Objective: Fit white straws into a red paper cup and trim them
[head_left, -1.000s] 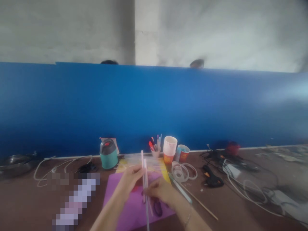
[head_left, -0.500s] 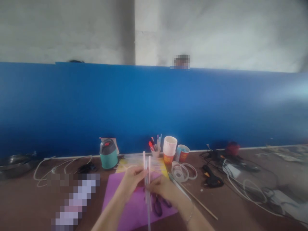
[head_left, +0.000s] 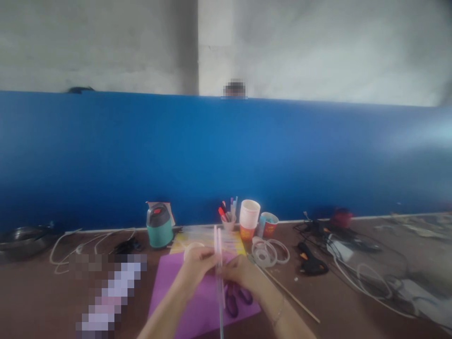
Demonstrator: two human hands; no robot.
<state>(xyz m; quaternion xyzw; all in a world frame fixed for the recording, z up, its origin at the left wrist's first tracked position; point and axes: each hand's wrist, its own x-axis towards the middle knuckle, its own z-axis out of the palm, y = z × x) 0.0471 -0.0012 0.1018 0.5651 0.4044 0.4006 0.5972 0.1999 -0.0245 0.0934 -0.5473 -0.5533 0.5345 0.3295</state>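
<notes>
Several thin pale drinking straws (head_left: pixel 218 242) stand nearly upright between my two hands, close together. My left hand (head_left: pixel 199 260) pinches them from the left, thumb towards the middle. From the right, my right hand (head_left: pixel 236 270) pinches them slightly lower, with its fingers curled. The straws' lower ends reach down past both hands, over a purple sheet (head_left: pixel 197 306) on the table. Dark-handled scissors (head_left: pixel 231 303) lie on the sheet under my right hand, their blades hidden. Behind my hands is a yellow sheet (head_left: pixel 240 246) with more pale straws on it.
Stacked paper cups (head_left: pixel 250 214), a cup of pens (head_left: pixel 229 221) and tape rolls (head_left: pixel 263 254) stand beyond my hands. A teal jug (head_left: pixel 160 230) is left. A wooden stick (head_left: pixel 293 299), a glue gun (head_left: pixel 312 261) and tangled cables (head_left: pixel 363 278) lie right. A blue partition (head_left: pixel 212 155) closes the back.
The straws have come together; the left one moved right against the other. My left hand shifted slightly right. Beyond the partition, a person's head moved left.
</notes>
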